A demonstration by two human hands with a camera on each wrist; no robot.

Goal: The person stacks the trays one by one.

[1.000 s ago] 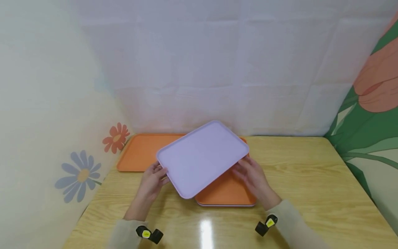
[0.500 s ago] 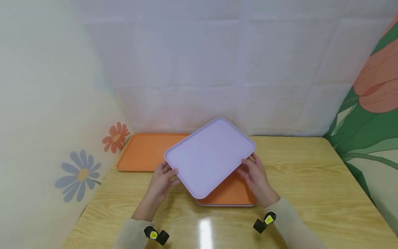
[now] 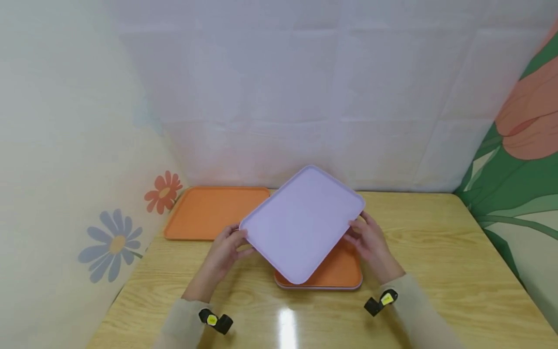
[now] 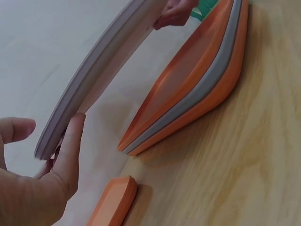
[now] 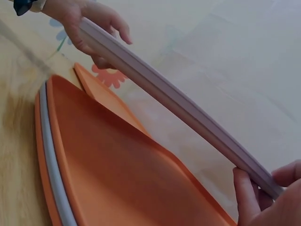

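A lilac tray (image 3: 301,225) is held up at a slant between both hands. My left hand (image 3: 224,252) grips its left corner, the fingers (image 4: 70,155) under the tray and the thumb near the rim. On the near right side, my right hand (image 3: 370,242) pinches the edge, with fingers (image 5: 245,193) beneath. Below the raised tray lies a stack of trays with an orange tray (image 3: 335,269) on top. A grey-looking tray (image 4: 207,87) shows between orange ones in the left wrist view. The lifted tray hides most of the stack in the head view.
Another orange tray (image 3: 209,213) lies at the back left of the wooden table (image 3: 436,252). A white cloth (image 3: 270,97) hangs behind. Flower-patterned walls (image 3: 78,160) stand at both sides.
Both hands have carried the lilac tray to the right over the stack, and its slant has become a little steeper. The orange trays have stayed in place.
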